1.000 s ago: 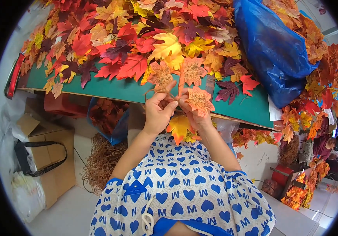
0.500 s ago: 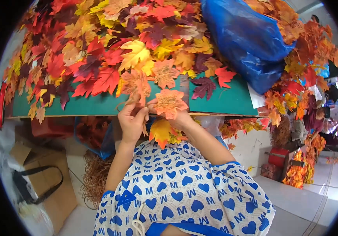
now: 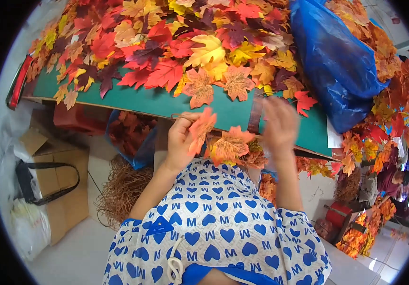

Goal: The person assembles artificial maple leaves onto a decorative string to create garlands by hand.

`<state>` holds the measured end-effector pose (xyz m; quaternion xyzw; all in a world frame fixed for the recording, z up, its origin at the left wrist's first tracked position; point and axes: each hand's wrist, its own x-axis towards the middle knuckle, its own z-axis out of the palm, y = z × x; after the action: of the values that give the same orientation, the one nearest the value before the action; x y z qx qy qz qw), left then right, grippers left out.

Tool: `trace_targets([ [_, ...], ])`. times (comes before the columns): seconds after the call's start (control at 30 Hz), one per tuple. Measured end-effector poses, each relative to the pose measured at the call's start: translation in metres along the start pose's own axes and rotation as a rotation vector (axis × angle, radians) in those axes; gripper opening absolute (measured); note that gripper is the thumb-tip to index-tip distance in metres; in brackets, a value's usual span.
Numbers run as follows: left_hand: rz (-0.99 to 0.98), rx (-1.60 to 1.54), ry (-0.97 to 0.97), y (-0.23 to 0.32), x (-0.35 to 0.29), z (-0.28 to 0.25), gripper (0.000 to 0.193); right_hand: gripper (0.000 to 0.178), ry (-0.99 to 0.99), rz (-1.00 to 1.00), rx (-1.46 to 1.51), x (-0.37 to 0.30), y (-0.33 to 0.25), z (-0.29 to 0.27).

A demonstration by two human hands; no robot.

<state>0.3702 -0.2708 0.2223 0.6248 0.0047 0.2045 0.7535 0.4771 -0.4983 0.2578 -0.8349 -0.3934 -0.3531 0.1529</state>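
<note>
My left hand (image 3: 180, 142) is closed on an artificial maple leaf spray at the near table edge. One orange-red leaf (image 3: 201, 130) of it stands beside my fingers, and a speckled orange leaf (image 3: 232, 145) hangs to the right over my apron. A thin brown stem (image 3: 181, 116) sticks out above the hand. My right hand (image 3: 280, 124) is raised at the table edge, apart from the spray; motion smears its fingers. Two speckled pale-orange leaves, a left one (image 3: 198, 88) and a right one (image 3: 238, 82), lie on the green tabletop (image 3: 142, 100) just beyond.
A heap of red, yellow and purple leaves (image 3: 166, 47) covers the far tabletop. A blue plastic bag (image 3: 335, 61) lies at the right. Below the table are a blue bag of leaves (image 3: 131, 137), brown twigs (image 3: 121, 194) and a cardboard box (image 3: 66, 185).
My right hand has left the spray and swung up to the right. My left hand keeps its hold, and the leaves hang lower, off the table edge. The whole view has shifted.
</note>
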Motion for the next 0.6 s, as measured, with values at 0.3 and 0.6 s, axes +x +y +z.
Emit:
trace_targets([
  [0.3,0.056,0.524,-0.149,0.016,-0.004,0.001,0.030,0.030,-0.509,0.166,-0.516,0.002,0.076,-0.036],
  [0.6,0.201,0.702,-0.100,0.024,-0.003,0.011,0.029,0.011,0.229,0.956,0.639,0.030,-0.008,-0.040],
])
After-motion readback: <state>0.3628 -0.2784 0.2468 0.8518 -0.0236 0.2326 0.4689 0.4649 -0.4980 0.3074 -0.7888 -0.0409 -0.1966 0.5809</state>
